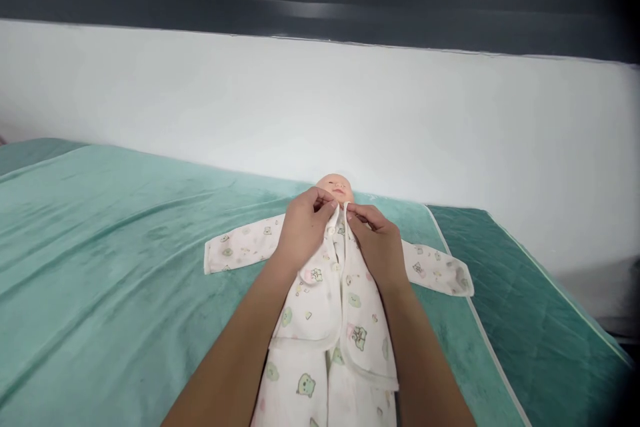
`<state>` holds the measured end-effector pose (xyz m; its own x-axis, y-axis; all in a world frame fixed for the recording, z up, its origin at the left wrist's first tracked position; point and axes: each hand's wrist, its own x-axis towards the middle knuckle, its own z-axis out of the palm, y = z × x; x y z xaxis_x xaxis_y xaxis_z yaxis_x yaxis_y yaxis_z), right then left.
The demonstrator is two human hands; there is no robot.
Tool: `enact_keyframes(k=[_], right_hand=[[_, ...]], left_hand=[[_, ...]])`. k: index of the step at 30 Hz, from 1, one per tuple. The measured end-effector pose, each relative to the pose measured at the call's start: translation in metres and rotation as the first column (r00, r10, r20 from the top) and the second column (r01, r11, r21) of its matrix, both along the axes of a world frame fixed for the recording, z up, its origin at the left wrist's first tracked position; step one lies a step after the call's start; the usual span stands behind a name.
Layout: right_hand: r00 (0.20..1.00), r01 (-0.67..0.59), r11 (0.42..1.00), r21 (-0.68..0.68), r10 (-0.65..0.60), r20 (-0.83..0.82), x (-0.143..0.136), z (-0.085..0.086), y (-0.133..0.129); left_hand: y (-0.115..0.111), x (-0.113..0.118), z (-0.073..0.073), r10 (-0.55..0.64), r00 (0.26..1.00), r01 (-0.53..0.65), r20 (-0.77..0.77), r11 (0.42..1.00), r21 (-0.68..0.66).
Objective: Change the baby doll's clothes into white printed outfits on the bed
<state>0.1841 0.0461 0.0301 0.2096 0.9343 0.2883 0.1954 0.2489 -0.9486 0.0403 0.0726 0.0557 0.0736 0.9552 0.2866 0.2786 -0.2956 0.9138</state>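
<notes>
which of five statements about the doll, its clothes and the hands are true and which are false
1. The left hand pinches the white patterned cloth jacket near the collar. True.
2. The right hand is off the jacket, flat on the soft green blanket. False: it pinches the jacket's other front edge, near the collar.
3. The jacket's long white patterned sleeves stretch out to either side. True.
4. The jacket's front edges are closed together at the collar. False: a gap shows between them.
5. The round, smooth doll's head is at the far end of the jacket, toward the white wall. True.
</notes>
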Motion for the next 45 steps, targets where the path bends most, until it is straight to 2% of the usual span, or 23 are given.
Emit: enact_keyframes(k=[3, 9, 16, 22, 27, 34, 39, 45], right_hand=[[0.999, -0.034, 0.999, 0.012, 0.034, 0.031, 0.000, 0.000, 0.000], [0.992, -0.094, 0.996, 0.008, 0.093, 0.086, 0.002, -0.002, 0.002], [0.989, -0.078, 0.996, -0.048, 0.083, 0.123, 0.000, 0.000, 0.003], [0.986, -0.077, 0.996, -0.039, 0.082, 0.147, 0.000, -0.002, 0.006], [0.979, -0.073, 0.993, -0.092, 0.089, 0.186, 0.002, -0.003, 0.007], [0.967, -0.075, 0.985, -0.156, 0.110, 0.228, 0.002, -0.002, 0.005], [0.969, -0.076, 0.987, -0.144, 0.107, 0.224, 0.001, -0.003, 0.005], [0.992, -0.046, 0.993, -0.107, 0.058, 0.112, 0.000, -0.001, 0.002]], left_hand=[[0.000, 0.000, -0.001, -0.063, 0.998, 0.063, -0.001, 0.998, -0.020], [0.001, -0.004, -0.006, -0.115, 0.993, 0.116, 0.039, 0.992, -0.039], [-0.003, -0.001, -0.004, -0.115, 0.993, 0.114, -0.016, 0.992, -0.046], [-0.001, -0.001, -0.006, -0.127, 0.992, 0.128, 0.013, 0.988, -0.085], [0.005, -0.004, -0.011, -0.157, 0.985, 0.164, 0.070, 0.982, -0.092], [0.008, -0.007, -0.015, -0.222, 0.966, 0.242, 0.132, 0.956, -0.167], [0.007, -0.007, -0.013, -0.183, 0.981, 0.191, 0.059, 0.968, -0.165], [0.004, -0.006, -0.013, -0.084, 0.984, 0.082, -0.158, 0.996, -0.016]])
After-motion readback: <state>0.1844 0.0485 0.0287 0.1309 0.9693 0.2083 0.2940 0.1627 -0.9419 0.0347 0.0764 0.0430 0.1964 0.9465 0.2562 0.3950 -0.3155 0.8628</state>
